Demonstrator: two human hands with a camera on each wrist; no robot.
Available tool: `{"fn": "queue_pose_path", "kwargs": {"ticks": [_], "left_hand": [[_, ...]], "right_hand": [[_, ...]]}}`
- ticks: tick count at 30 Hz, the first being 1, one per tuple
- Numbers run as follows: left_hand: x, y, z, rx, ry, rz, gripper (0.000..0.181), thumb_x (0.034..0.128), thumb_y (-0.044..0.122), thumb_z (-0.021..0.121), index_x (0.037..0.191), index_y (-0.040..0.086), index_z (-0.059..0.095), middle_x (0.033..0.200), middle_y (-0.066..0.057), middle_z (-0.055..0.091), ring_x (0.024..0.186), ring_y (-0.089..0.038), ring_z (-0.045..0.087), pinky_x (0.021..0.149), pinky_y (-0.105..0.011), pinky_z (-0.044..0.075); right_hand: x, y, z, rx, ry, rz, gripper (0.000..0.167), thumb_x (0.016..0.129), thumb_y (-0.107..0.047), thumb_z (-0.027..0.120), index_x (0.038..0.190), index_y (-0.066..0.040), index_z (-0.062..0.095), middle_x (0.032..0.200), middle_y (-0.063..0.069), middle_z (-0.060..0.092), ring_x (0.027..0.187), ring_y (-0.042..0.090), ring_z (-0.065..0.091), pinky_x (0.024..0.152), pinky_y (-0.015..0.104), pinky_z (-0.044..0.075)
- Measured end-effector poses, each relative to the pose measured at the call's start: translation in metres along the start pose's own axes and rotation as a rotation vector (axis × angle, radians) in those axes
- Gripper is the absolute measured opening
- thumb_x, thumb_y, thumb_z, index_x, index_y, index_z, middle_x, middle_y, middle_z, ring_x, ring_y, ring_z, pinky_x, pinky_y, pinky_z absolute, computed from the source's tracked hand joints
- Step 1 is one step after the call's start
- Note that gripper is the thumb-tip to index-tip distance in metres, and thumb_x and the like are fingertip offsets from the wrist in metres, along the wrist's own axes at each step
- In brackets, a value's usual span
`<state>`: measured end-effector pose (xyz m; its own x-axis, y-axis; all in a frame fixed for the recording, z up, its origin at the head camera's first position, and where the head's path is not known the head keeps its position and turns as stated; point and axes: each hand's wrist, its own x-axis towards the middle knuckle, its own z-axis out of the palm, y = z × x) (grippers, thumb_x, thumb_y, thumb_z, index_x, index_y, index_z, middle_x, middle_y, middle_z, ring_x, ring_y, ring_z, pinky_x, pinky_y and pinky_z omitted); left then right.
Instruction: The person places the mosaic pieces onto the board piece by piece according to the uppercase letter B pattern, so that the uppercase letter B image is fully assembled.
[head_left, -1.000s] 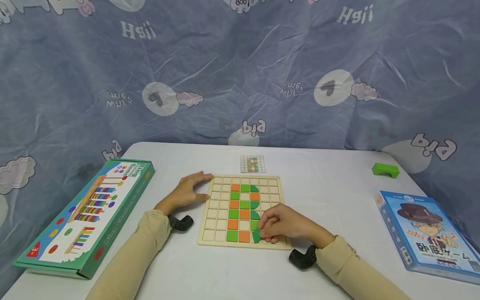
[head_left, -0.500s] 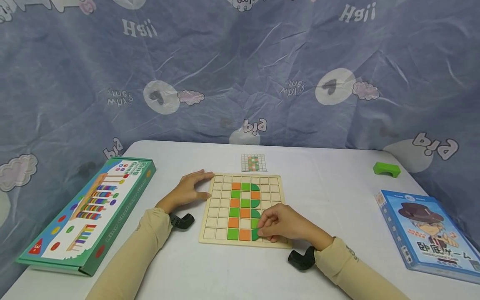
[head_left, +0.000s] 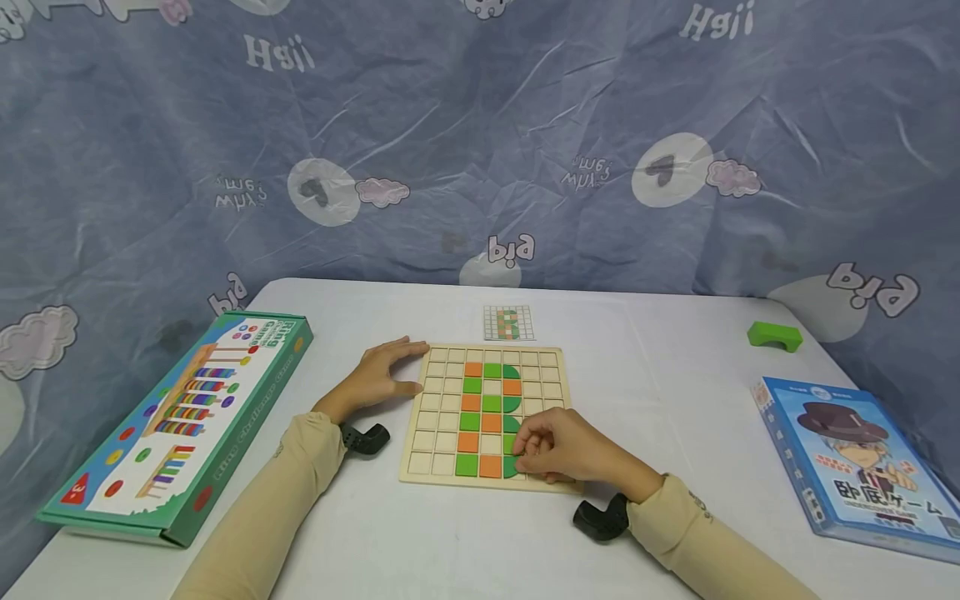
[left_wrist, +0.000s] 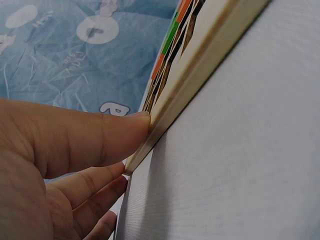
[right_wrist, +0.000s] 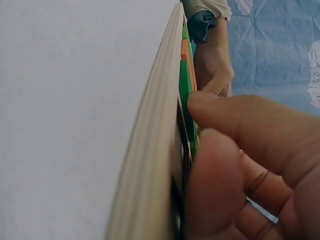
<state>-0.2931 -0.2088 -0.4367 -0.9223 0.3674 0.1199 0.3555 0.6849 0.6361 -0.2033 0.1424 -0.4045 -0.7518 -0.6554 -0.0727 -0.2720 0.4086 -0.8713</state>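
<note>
My right hand (head_left: 573, 446) is at the near right part of the wooden grid board (head_left: 430, 467), fingers curled. Its thumb tip touches a dark green round-edged tile (head_left: 510, 467), which lies flat in the nearest row beside an orange tile (head_left: 491, 467); the right wrist view shows that contact on the green tile (right_wrist: 184, 82). The index fingertip is close by, and the hand covers part of the tile. My left hand (head_left: 375, 379) rests at the board's left side. Its thumb touches the board's edge (left_wrist: 185, 85), with the extended fingers by the far corner.
A small patterned grid card (head_left: 508, 322) lies behind the board. At left is a green game box (head_left: 187, 425); at right are a blue game box (head_left: 862, 467) and a green arch block (head_left: 775, 337). A patterned cloth hangs behind the white table.
The dark green tile was tilted in my right fingers and now lies flat in the nearest row. My right hand has barely shifted; the left has stayed at the board's edge.
</note>
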Motion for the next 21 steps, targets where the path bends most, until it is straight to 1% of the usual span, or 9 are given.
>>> {"fn": "queue_pose_path", "kwargs": {"ticks": [4, 9, 12, 15, 17, 19, 21], "left_hand": [[0.000, 0.000, 0.001, 0.001, -0.001, -0.001, 0.074, 0.0871, 0.022, 0.080, 0.155, 0.004, 0.058, 0.164, -0.016, 0.051, 0.160, -0.042, 0.032, 0.130, -0.068, 0.010], [0.001, 0.001, 0.002, -0.009, -0.006, -0.006, 0.074, 0.0876, 0.022, 0.080, 0.156, 0.004, 0.057, 0.165, -0.016, 0.051, 0.161, -0.042, 0.031, 0.130, -0.067, 0.010], [0.000, 0.001, 0.002, -0.014, -0.007, -0.010, 0.073, 0.0887, 0.022, 0.079, 0.156, 0.004, 0.057, 0.165, -0.017, 0.050, 0.161, -0.042, 0.030, 0.130, -0.068, 0.010], [-0.001, -0.001, 0.005, -0.017, -0.007, -0.013, 0.072, 0.0905, 0.022, 0.078, 0.156, 0.004, 0.057, 0.165, -0.017, 0.050, 0.161, -0.043, 0.031, 0.130, -0.068, 0.011], [-0.003, -0.002, 0.007, -0.014, -0.009, -0.016, 0.070, 0.0920, 0.021, 0.077, 0.156, 0.004, 0.056, 0.165, -0.017, 0.050, 0.161, -0.043, 0.030, 0.130, -0.068, 0.012], [-0.005, -0.004, 0.010, -0.007, -0.015, -0.019, 0.067, 0.0949, 0.021, 0.075, 0.157, 0.004, 0.056, 0.165, -0.016, 0.049, 0.161, -0.043, 0.030, 0.130, -0.068, 0.013], [-0.008, -0.006, 0.013, 0.006, -0.026, -0.026, 0.063, 0.0987, 0.021, 0.073, 0.157, 0.004, 0.055, 0.166, -0.016, 0.049, 0.161, -0.043, 0.030, 0.130, -0.068, 0.013]], "right_hand": [[-0.002, 0.000, 0.001, 0.001, 0.006, -0.013, 0.011, 0.091, -0.002, 0.083, 0.091, -0.003, 0.072, 0.068, -0.004, 0.057, 0.053, 0.007, 0.055, 0.050, 0.017, 0.050], [-0.002, 0.002, 0.000, 0.001, 0.002, -0.028, 0.011, 0.093, -0.003, 0.082, 0.090, -0.004, 0.071, 0.067, -0.005, 0.056, 0.052, 0.006, 0.053, 0.049, 0.017, 0.048], [0.000, 0.006, -0.002, 0.026, 0.008, -0.011, 0.009, 0.096, -0.007, 0.080, 0.094, -0.002, 0.072, 0.070, -0.004, 0.056, 0.050, 0.006, 0.052, 0.047, 0.017, 0.047], [0.002, 0.010, -0.004, 0.103, 0.023, 0.026, 0.012, 0.100, -0.009, 0.076, 0.104, 0.002, 0.071, 0.075, -0.001, 0.057, 0.051, 0.008, 0.053, 0.048, 0.018, 0.049], [0.003, 0.013, -0.007, 0.157, 0.047, 0.047, 0.018, 0.102, -0.009, 0.073, 0.112, 0.006, 0.070, 0.080, 0.002, 0.059, 0.055, 0.009, 0.054, 0.051, 0.020, 0.053], [0.003, 0.017, -0.011, 0.187, 0.095, 0.061, 0.021, 0.103, -0.008, 0.071, 0.117, 0.008, 0.068, 0.084, 0.005, 0.061, 0.059, 0.011, 0.057, 0.055, 0.022, 0.056], [0.002, 0.021, -0.016, 0.157, 0.172, 0.065, 0.023, 0.104, -0.008, 0.070, 0.120, 0.009, 0.069, 0.090, 0.009, 0.067, 0.067, 0.014, 0.061, 0.059, 0.025, 0.059]]}}
